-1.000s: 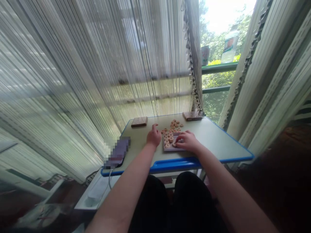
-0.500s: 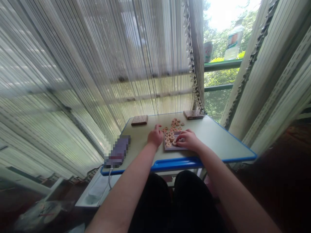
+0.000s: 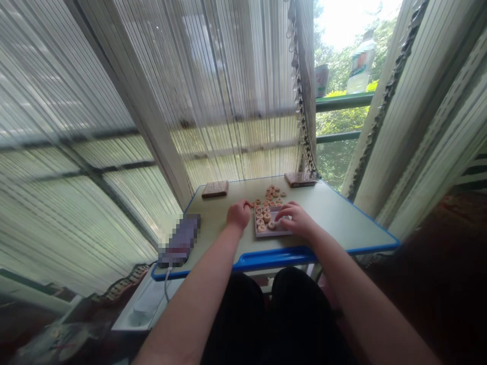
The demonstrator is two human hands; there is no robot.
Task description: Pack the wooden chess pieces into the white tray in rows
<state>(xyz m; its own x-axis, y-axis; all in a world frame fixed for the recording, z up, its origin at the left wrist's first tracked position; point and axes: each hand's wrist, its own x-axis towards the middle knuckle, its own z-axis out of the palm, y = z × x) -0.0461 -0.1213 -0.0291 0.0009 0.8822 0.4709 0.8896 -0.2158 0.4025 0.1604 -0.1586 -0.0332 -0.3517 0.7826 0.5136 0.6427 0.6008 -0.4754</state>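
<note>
Right hand [image 3: 294, 219] over a pale tray [image 3: 277, 235], fingers parted and curved, tips just 2 o'clock of the nearest of seven visible wooden discs [image 3: 267, 217] in the tray, round and flat, marked faces up, marks too small to read direction; left hand [image 3: 239, 215] at the tray's 10 o'clock, curled, one finger toward 2, grip cannot be told. Tray's near edge runs 9 to 3, right end hidden, so long axis uncertain. Beyond at 12, a loose heap [image 3: 273, 192], overlapping, count uncertain; two brown boxes [image 3: 215, 189] on the bench [image 3: 342, 223], at 10 and 1.
</note>
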